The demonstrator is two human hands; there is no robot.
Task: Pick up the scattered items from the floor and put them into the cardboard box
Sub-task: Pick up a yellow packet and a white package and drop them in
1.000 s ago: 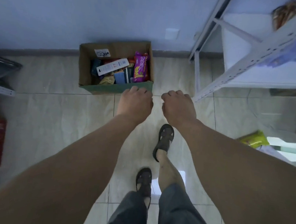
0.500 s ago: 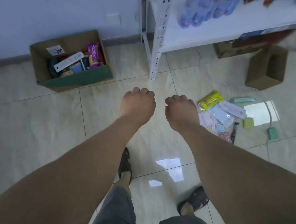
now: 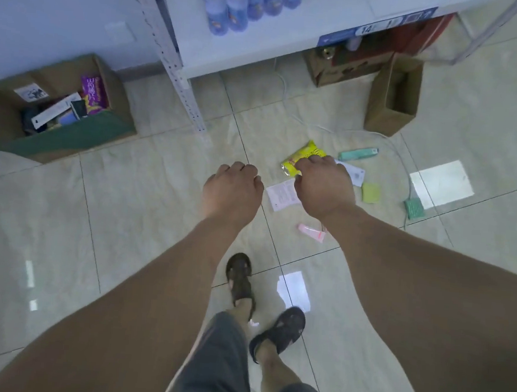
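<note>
2 hands mid-frame, left hand [image 3: 232,191] and right hand [image 3: 323,186] loosely curled, holding nothing, yellow packet [image 3: 299,159] on floor peeking beyond right knuckles, cardboard box [image 3: 71,140] upper left, well apart.

Head view, looking down at tiled floor [image 3: 127,217]. Landmark: cardboard box [image 3: 68,139], far left by the wall, holding a purple packet [image 3: 93,95] and other packages. Both hands extended, backs up, fingers loosely curled, holding nothing. Left hand [image 3: 232,191] well right of the box; right hand [image 3: 325,188] further right, over the scattered items. Visible there: yellow packet [image 3: 299,159], white paper [image 3: 282,194], green tube [image 3: 358,153], pink tube [image 3: 311,231]. White shelf unit [image 3: 261,52] stands behind and right of the box.
</note>
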